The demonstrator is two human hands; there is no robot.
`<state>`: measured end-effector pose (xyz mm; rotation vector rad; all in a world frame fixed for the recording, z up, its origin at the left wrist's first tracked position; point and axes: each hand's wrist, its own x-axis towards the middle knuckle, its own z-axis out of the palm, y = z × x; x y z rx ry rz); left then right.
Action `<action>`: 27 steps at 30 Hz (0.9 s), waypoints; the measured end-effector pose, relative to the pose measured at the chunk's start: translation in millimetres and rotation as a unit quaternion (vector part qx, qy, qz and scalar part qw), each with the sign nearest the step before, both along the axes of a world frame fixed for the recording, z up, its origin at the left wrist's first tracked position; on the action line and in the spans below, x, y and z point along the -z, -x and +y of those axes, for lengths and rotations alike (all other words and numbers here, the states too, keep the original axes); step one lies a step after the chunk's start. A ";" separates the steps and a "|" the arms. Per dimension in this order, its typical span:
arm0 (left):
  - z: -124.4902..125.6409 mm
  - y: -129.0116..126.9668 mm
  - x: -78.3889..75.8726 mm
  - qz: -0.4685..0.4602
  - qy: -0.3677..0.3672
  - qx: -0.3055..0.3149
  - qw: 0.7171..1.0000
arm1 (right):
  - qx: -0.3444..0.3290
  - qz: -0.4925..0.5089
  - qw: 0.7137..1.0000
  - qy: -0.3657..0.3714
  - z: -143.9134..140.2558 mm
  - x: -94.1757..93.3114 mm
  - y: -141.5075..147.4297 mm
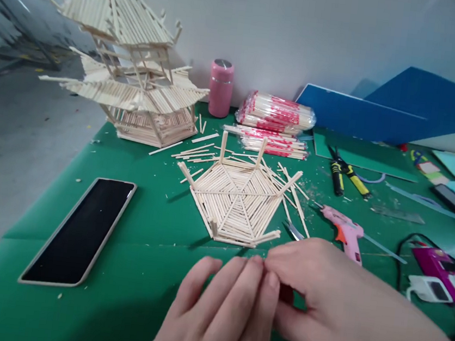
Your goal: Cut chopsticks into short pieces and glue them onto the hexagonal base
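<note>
At desk [137, 237] front edge: left hand [219, 312] and right hand [331, 303] meet, fingers [257, 272] pinched together, tips touching; held item too small to tell. Hexagonal stick base [238, 199] just beyond hands, mid-desk. Phone [81, 230] near left edge; glue gun [346, 230] right of base.
</note>
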<state>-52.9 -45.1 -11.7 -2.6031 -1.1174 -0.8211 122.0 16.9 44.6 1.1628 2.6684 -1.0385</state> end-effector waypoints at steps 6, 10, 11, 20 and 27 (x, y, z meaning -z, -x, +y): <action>-5.0 -16.4 13.3 -0.008 0.067 0.065 0.996 | 0.084 0.072 0.993 0.044 -28.6 25.6 -6.2; -9.1 -16.7 26.2 -0.050 0.112 0.086 0.989 | 0.221 0.100 0.967 0.074 -43.0 41.2 -35.6; -9.3 -16.4 30.2 -0.063 0.141 0.067 0.986 | 0.282 0.091 0.954 0.052 -48.0 48.8 -47.8; -4.5 -18.5 44.1 -0.398 0.669 -0.052 0.626 | 0.426 -0.157 0.857 -0.244 -87.9 139.1 -126.6; -5.2 -15.6 40.0 -0.492 0.708 -0.040 0.505 | 0.402 -0.171 0.866 -0.243 -77.1 139.8 -126.7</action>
